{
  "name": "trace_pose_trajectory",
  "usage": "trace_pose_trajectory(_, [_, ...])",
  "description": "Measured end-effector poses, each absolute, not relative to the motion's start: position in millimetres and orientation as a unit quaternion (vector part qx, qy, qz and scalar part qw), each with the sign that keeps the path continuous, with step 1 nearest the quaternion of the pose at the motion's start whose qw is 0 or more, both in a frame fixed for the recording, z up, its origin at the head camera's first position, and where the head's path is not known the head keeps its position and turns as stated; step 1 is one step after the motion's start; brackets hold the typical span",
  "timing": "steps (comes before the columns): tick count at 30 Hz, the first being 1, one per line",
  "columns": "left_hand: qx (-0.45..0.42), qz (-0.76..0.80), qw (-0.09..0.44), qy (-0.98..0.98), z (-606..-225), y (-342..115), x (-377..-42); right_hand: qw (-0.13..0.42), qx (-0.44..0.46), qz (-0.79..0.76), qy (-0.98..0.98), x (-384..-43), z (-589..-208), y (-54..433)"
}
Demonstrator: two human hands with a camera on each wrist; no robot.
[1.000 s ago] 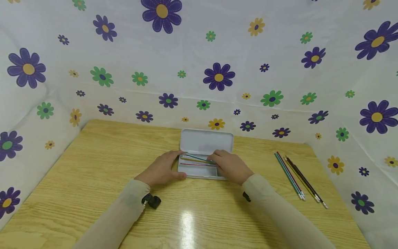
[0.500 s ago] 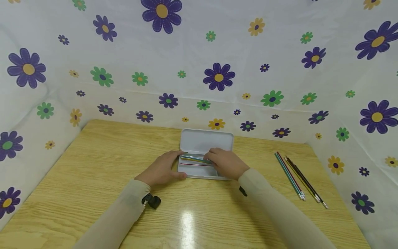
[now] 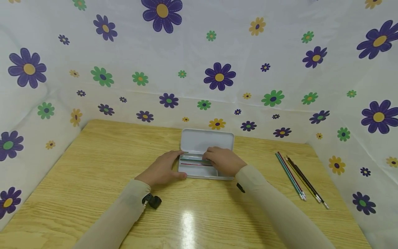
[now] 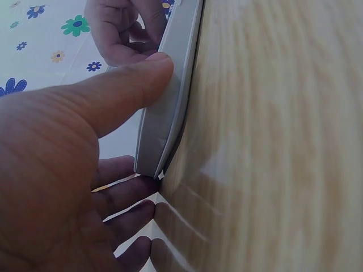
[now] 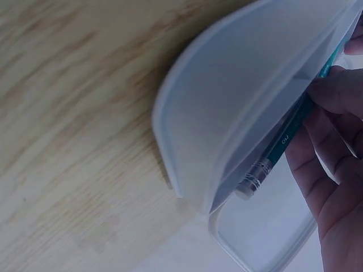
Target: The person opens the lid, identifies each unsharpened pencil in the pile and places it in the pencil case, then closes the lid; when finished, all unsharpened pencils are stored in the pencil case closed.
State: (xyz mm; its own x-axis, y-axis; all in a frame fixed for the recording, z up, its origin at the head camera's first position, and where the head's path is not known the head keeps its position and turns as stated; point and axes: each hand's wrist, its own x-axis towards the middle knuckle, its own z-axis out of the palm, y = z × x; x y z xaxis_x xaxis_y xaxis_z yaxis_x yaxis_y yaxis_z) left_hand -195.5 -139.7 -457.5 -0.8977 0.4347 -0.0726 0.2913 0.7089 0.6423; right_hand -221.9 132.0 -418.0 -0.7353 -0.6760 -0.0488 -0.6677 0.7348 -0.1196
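A white pencil case [image 3: 199, 172] lies on the table with its lid [image 3: 199, 140] laid back. My left hand [image 3: 161, 169] holds the case at its left end. In the left wrist view, the thumb [image 4: 153, 73] presses on the front wall and the fingers curl about the end. My right hand [image 3: 224, 160] reaches into the case's right part. It pinches a teal pencil [image 5: 281, 144] with a silver ferrule and white eraser, lined up along the back of the tray. A red pencil [image 3: 196, 164] lies in the case just in front of it.
On the table's right side lie several pencils: teal ones [image 3: 289, 177], with red, yellow and black ones [image 3: 306, 178] beside them. White cloth [image 3: 124, 52] printed with flowers hangs behind and at both sides of the wooden table [image 3: 124, 145].
My right hand has moved slightly left and the teal pencil has swung from slanted to lying along the back of the tray. The yellow pencil there no longer shows. The left hand stays put.
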Motion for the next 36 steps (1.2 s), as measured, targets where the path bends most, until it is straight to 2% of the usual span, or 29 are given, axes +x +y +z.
trace_pose_trajectory(22, [0.195,0.326,0.112,0.918,-458,-139,-196,0.039,-0.358,-0.042,0.932,-226,-423,147])
trace_pose_trajectory(30, [0.197,0.327,0.110,0.918,-460,-140,-197,0.055,-0.316,-0.040,0.946,-222,-415,165])
trace_pose_trajectory(36, [0.197,0.324,0.111,0.919,-460,-140,-197,0.036,-0.309,-0.043,0.949,-215,-410,190])
